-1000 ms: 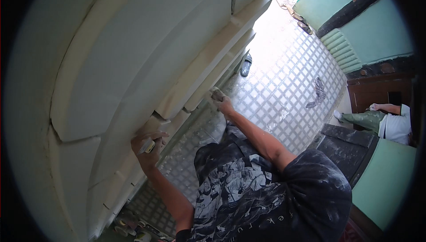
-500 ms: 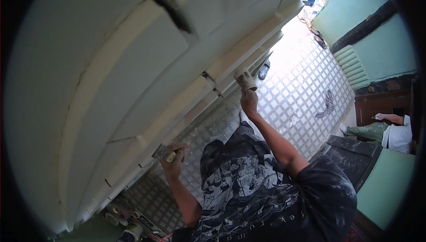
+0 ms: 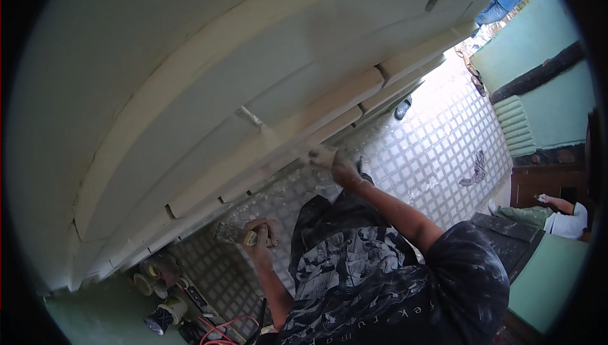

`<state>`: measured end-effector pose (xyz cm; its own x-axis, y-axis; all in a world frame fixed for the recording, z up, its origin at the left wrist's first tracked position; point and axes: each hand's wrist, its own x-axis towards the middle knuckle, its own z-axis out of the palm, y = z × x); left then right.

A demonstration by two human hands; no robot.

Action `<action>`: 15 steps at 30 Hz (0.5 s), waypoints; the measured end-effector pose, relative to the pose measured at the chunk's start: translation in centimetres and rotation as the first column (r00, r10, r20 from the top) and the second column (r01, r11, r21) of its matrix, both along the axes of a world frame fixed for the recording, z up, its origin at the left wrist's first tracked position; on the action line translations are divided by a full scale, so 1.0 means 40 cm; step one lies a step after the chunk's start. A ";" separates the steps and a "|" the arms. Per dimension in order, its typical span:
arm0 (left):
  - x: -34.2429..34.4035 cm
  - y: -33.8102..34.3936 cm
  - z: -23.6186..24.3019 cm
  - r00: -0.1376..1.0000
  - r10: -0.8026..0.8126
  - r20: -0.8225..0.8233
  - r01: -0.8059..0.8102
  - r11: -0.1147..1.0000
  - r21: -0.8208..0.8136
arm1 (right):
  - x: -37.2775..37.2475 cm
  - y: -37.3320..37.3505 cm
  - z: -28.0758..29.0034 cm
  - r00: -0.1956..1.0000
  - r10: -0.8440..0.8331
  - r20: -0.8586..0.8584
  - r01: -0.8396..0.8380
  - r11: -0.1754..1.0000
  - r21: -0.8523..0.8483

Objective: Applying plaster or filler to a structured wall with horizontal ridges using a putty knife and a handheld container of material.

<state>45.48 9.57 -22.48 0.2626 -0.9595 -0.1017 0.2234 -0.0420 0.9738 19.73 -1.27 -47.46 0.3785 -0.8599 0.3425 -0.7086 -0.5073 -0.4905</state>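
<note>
My left hand (image 3: 261, 244) is closed around a putty knife (image 3: 229, 233) with a grey, smeared blade and a pale handle, held low beside the wall. My right hand (image 3: 345, 171) grips a dusty whitish-brown pad-like thing (image 3: 322, 156), blurred by motion; its kind cannot be made out. It is close to the lower edge of a cream arched moulding (image 3: 285, 139), whose blocks are parted by dark grooves. One groove (image 3: 251, 117) above my right hand looks pale and whitish.
Below lies a dusty tiled floor (image 3: 437, 149) with a dark shoe (image 3: 403, 108) and a crumpled cloth (image 3: 475, 169). Buckets (image 3: 166, 313) and a red cord (image 3: 218, 330) are at lower left. One person (image 3: 557, 215) is at far right, another (image 3: 506, 4) at top right.
My right hand has moved left and down along the moulding with the pad-like thing. My left hand has dropped slightly with the putty knife. The view has shifted, so the surroundings sit differently.
</note>
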 end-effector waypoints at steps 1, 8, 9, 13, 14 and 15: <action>0.020 0.010 -0.002 1.000 0.026 -0.001 -0.026 1.000 -0.014 | -0.034 -0.013 0.010 0.985 -0.175 -0.005 0.174 0.978 0.116; 0.107 0.077 0.003 0.971 0.200 -0.128 -0.219 0.963 -0.158 | -0.007 -0.097 0.056 0.803 -0.596 -0.014 0.562 0.749 0.350; 0.111 0.088 0.004 0.943 0.264 -0.201 -0.294 0.946 -0.134 | 0.042 -0.091 0.059 0.819 -0.574 0.004 0.533 0.762 0.367; 0.109 0.118 -0.018 0.928 0.317 -0.195 -0.346 0.928 -0.138 | 0.140 -0.024 0.094 0.991 0.119 0.060 -0.133 0.854 0.503; 0.107 0.125 -0.030 0.919 0.350 -0.181 -0.366 0.928 -0.065 | 0.144 -0.001 0.106 0.946 0.321 0.036 -0.271 0.728 0.630; 0.104 0.132 -0.045 0.914 0.365 -0.177 -0.369 0.929 0.010 | 0.155 0.030 0.116 0.870 0.480 -0.112 -0.304 0.702 0.644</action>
<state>49.62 14.83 -24.29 0.5768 -0.8018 -0.1563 0.3838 0.0971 0.9183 25.92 -0.09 -42.80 0.7236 -0.6024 -0.3369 -0.6526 -0.4382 -0.6181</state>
